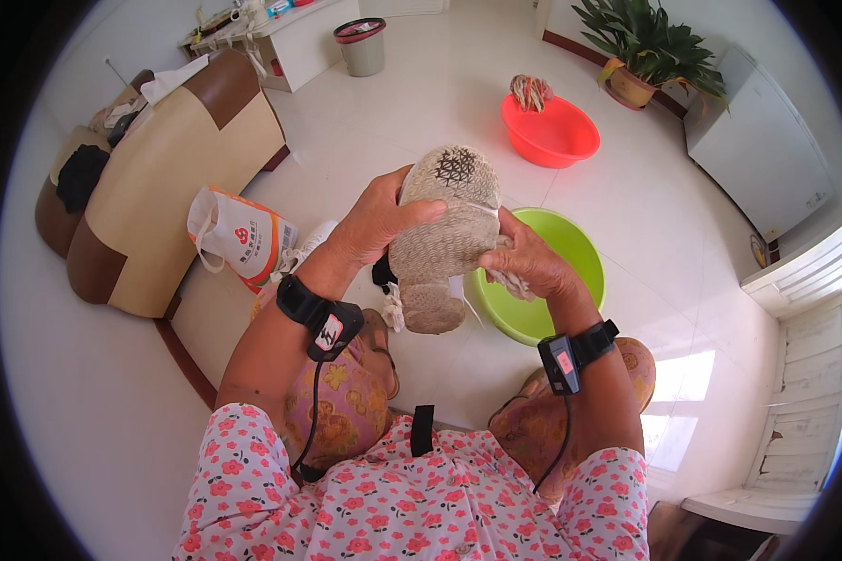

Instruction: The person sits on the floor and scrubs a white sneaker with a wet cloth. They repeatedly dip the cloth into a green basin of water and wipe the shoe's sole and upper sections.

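Both my hands hold one shoe (445,224), its worn, patterned sole facing up and its heel towards me. My left hand (386,217) grips the left edge, with the thumb lying across the sole. On the other side my right hand (533,259) holds the edge near the middle and also has a crumpled whitish cloth (512,277) in its fingers. A green plastic basin (568,245) stands on the floor behind and below my right hand. The shoe's upper is hidden.
A red plastic basin (554,133) with a striped cloth (531,93) on its rim stands farther off. At left are a white and orange bag (242,238), a white shoe (316,242) and a sofa (175,161). A bin (362,52) and potted plant (631,84) stand beyond.
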